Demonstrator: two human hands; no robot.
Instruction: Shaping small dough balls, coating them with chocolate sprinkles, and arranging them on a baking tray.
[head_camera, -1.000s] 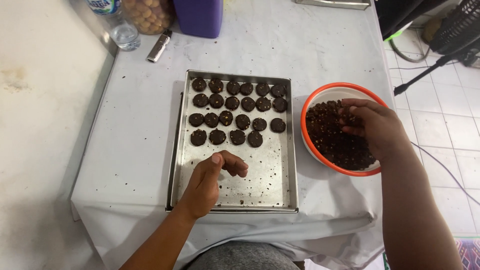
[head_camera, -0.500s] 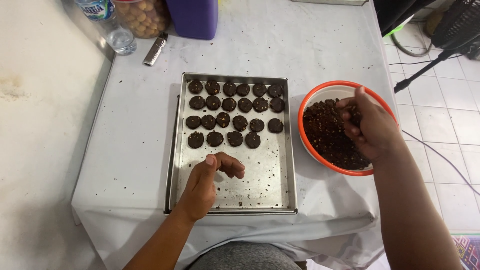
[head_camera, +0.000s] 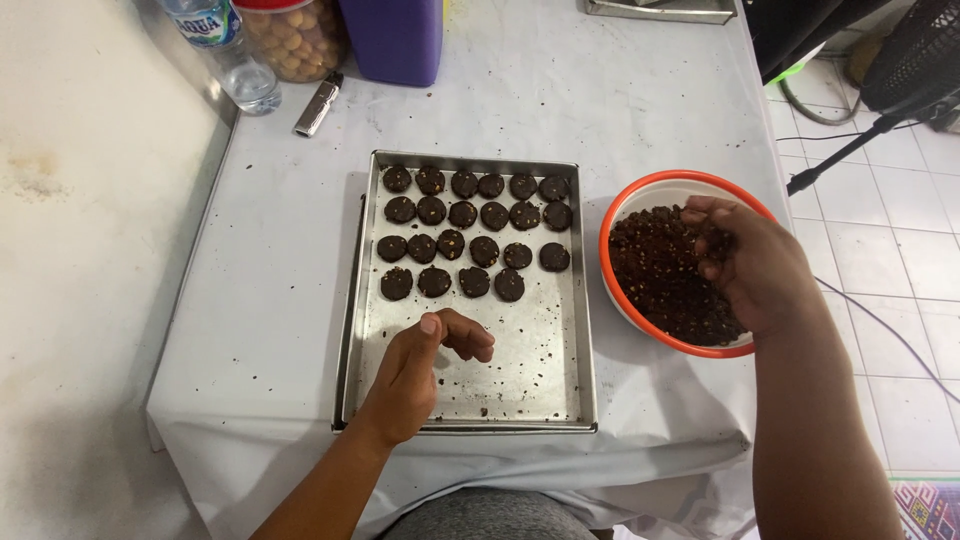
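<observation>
A metal baking tray (head_camera: 565, 400) lies in front of me on the white tablecloth. Several dark round cookies (head_camera: 470, 232) sit in rows on its far half. My left hand (head_camera: 420, 375) rests on the tray's bare near half, fingers loosely curled, nothing in it. To the right stands an orange-rimmed bowl (head_camera: 640, 195) filled with dark crumbly dough (head_camera: 660, 275). My right hand (head_camera: 745, 265) is in the bowl, fingers pinched on a bit of the dough.
At the table's far left stand a clear water bottle (head_camera: 230, 55), a jar of round snacks (head_camera: 295, 35), a purple container (head_camera: 395, 35) and a small silver lighter (head_camera: 317, 103). A black stand (head_camera: 870, 135) and cables (head_camera: 890, 330) lie on the tiled floor at right.
My right hand has drawn some dough together and lifted slightly within the bowl. The left hand has stayed in place on the tray.
</observation>
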